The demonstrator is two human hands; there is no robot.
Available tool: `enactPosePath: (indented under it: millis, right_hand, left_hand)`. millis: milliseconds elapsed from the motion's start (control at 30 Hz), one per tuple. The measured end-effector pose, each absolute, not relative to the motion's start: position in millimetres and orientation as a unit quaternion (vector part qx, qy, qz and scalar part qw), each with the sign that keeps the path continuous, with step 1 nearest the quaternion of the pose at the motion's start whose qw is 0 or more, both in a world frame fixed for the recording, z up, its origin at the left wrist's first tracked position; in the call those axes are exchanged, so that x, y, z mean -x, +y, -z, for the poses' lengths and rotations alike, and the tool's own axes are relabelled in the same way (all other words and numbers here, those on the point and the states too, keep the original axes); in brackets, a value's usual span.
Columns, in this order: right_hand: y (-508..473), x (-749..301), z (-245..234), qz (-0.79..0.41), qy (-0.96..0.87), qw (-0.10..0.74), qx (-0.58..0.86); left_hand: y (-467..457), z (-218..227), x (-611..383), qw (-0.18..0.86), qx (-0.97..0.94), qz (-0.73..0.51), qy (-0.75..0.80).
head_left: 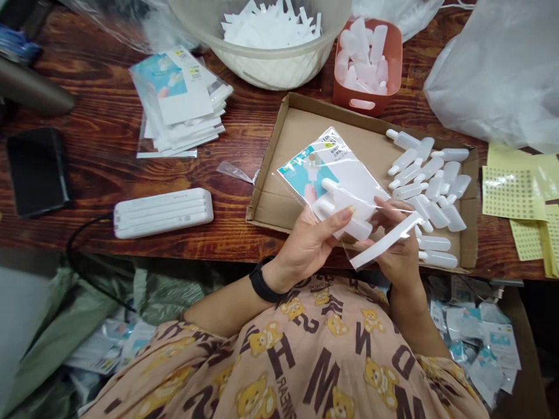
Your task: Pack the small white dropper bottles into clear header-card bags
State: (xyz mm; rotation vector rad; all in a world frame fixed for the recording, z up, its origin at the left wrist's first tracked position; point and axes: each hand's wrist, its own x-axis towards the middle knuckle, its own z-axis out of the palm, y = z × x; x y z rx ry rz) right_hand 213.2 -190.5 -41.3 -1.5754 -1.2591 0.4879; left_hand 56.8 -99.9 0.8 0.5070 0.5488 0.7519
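My left hand (311, 240) grips a clear plastic packet (332, 174) with a blue and white card inside, thumb pressed on small white bottles (345, 209) within it. My right hand (399, 247) holds the packet's open end and pinches a flat white plastic strip (386, 241) at its mouth. Both hands hover over the near edge of a shallow cardboard tray (301, 122). Several small white squeeze bottles (430, 189) lie loose in the tray's right half.
A beige basket of white strips (266, 35) and a red bin of bottles (367, 58) stand behind the tray. A stack of empty packets (181, 105), a white power strip (163, 212), a black phone (38, 170) lie left. Yellow sticker sheets (510, 195) right; finished packets (476, 331) below.
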Motion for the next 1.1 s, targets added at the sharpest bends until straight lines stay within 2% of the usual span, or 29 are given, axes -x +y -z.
enactPosePath:
  millis: [200, 300, 467, 733, 900, 1100]
  right_hand:
    - [-180.8, -208.1, 38.0, -0.046, -0.585, 0.495, 0.641]
    - [-178.2, -204.9, 37.2, -0.049, -0.599, 0.498, 0.625]
    - [-174.9, -199.0, 39.0, -0.018, -0.621, 0.485, 0.616]
    - [-178.6, -201.8, 37.6, 0.0, -0.62, 0.475, 0.624]
    - [-176.9, -207.6, 38.7, 0.078, -0.633, 0.454, 0.623]
    - [-170.4, -211.0, 32.7, 0.019, -0.654, 0.477, 0.587]
  left_hand:
    - [-104.9, 9.5, -57.3, 0.89, -0.26, -0.281, 0.246]
    - [-92.2, 8.4, -52.3, 0.884, -0.271, -0.281, 0.256]
    - [-85.1, 3.2, -53.1, 0.848, -0.243, -0.368, 0.295]
    - [-106.6, 9.0, -59.5, 0.871, -0.252, -0.342, 0.248]
    - [-79.3, 11.7, -43.9, 0.882, -0.334, -0.245, 0.224]
    - [-66.2, 0.8, -44.3, 0.854, -0.342, -0.325, 0.222]
